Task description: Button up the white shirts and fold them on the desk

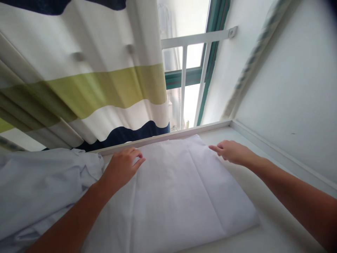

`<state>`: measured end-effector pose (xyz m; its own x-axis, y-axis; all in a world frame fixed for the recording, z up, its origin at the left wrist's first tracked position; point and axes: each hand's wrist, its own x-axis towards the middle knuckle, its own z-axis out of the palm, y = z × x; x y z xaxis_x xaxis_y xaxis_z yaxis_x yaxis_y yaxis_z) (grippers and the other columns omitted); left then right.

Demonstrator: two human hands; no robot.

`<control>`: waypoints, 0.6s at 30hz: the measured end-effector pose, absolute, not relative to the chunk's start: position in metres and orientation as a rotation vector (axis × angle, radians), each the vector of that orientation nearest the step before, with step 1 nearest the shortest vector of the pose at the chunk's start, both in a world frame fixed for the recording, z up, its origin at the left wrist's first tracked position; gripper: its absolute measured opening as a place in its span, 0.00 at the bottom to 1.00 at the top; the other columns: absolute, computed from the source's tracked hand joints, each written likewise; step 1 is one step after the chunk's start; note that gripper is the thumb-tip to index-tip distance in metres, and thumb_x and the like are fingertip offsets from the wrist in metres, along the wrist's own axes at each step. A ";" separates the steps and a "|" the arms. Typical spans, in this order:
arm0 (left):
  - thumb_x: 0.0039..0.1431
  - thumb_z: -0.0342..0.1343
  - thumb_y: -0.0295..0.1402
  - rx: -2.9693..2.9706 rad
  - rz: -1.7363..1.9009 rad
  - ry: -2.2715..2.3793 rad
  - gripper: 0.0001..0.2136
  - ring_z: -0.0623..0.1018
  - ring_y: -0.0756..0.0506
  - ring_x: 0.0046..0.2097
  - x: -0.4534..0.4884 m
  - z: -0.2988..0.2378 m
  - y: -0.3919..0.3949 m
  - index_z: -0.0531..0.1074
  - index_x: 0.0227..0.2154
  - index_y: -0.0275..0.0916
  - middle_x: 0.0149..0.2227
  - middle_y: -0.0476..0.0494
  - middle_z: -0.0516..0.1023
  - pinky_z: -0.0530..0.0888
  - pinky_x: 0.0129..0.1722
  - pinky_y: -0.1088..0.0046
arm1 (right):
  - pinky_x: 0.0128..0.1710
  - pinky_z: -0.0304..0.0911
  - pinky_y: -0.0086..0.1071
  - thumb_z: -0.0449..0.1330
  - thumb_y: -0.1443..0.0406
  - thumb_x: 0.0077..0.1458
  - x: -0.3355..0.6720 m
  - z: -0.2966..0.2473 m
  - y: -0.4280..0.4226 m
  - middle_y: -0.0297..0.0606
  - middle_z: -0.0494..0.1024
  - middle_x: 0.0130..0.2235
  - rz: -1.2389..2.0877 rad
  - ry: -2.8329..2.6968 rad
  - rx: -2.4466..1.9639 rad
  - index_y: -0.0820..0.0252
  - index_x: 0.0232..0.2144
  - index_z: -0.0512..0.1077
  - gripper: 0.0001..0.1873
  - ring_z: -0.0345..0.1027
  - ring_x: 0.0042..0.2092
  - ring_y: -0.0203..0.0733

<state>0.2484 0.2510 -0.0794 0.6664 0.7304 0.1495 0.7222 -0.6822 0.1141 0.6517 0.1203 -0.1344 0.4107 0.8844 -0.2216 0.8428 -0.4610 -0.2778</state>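
At centre-left, the left hand (125,165) is holding its fingertips apart; the right hand (230,151) is pointing, grip unclear; uneven pushing could be creasing the lower-centre white cloth (168,193).

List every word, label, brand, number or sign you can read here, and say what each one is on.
There are none to read.
Folded white cloth: no lettering visible.
Striped curtain: colour bands and two blurred dark spots, no words.
White wall: one small dark mark, not readable as text.
White railing: no label legible.
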 end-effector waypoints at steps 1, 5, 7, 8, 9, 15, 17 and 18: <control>0.66 0.47 0.46 2.786 0.235 1.280 0.15 0.77 0.37 0.46 0.228 -0.078 0.240 0.75 0.38 0.44 0.44 0.42 0.79 0.70 0.47 0.58 | 0.27 0.53 0.38 0.45 0.38 0.59 0.649 -0.137 0.104 0.45 0.77 0.27 0.619 -1.548 -2.541 0.56 0.21 0.69 0.34 0.68 0.26 0.47; 0.65 0.46 0.50 2.651 0.166 1.379 0.18 0.77 0.35 0.53 0.157 -0.094 0.192 0.77 0.43 0.49 0.52 0.43 0.79 0.72 0.54 0.55 | 0.28 0.55 0.39 0.51 0.42 0.58 0.628 -0.151 0.057 0.47 0.80 0.32 0.670 -1.568 -2.484 0.55 0.21 0.68 0.27 0.71 0.31 0.52; 0.64 0.46 0.51 2.639 0.165 1.403 0.20 0.74 0.34 0.59 0.131 -0.110 0.169 0.76 0.49 0.50 0.58 0.43 0.76 0.69 0.59 0.53 | 0.30 0.57 0.39 0.50 0.46 0.60 0.616 -0.157 0.045 0.46 0.80 0.35 0.616 -1.552 -2.437 0.54 0.24 0.68 0.24 0.73 0.34 0.53; 0.64 0.46 0.51 2.650 0.153 1.420 0.21 0.72 0.34 0.62 0.120 -0.119 0.159 0.76 0.51 0.50 0.61 0.44 0.73 0.69 0.60 0.52 | 0.31 0.57 0.38 0.49 0.47 0.61 0.611 -0.159 0.042 0.46 0.81 0.36 0.575 -1.532 -2.434 0.54 0.25 0.68 0.22 0.73 0.36 0.53; 0.64 0.46 0.50 2.668 0.138 1.438 0.22 0.69 0.34 0.64 0.111 -0.127 0.150 0.75 0.54 0.50 0.64 0.44 0.70 0.68 0.61 0.51 | 0.32 0.57 0.38 0.48 0.48 0.62 0.608 -0.160 0.041 0.46 0.80 0.37 0.529 -1.509 -2.448 0.54 0.27 0.69 0.22 0.73 0.37 0.53; 0.67 0.45 0.48 2.814 0.155 1.414 0.28 0.59 0.36 0.70 0.085 -0.157 0.118 0.60 0.67 0.49 0.71 0.45 0.57 0.64 0.65 0.50 | 0.33 0.56 0.39 0.40 0.47 0.66 0.607 -0.164 0.036 0.47 0.79 0.38 0.366 -1.503 -2.551 0.54 0.31 0.70 0.26 0.73 0.41 0.56; 0.68 0.46 0.47 2.832 0.175 1.390 0.29 0.58 0.37 0.70 0.083 -0.163 0.113 0.55 0.69 0.48 0.72 0.44 0.54 0.65 0.65 0.52 | 0.34 0.58 0.39 0.40 0.47 0.66 0.613 -0.168 0.033 0.48 0.79 0.39 0.361 -1.481 -2.574 0.55 0.33 0.71 0.27 0.73 0.41 0.55; 0.69 0.46 0.47 2.837 0.173 1.377 0.29 0.59 0.38 0.70 0.081 -0.166 0.111 0.53 0.70 0.48 0.72 0.44 0.54 0.65 0.65 0.52 | 0.34 0.58 0.39 0.40 0.46 0.66 0.616 -0.170 0.031 0.48 0.79 0.39 0.371 -1.468 -2.591 0.55 0.34 0.71 0.28 0.73 0.41 0.55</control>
<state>0.0813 0.1114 -0.1659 0.6138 0.7823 0.1058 0.7842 -0.6197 0.0327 0.6158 0.0309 -0.1698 0.4935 0.8578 -0.1435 0.8231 -0.5140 -0.2415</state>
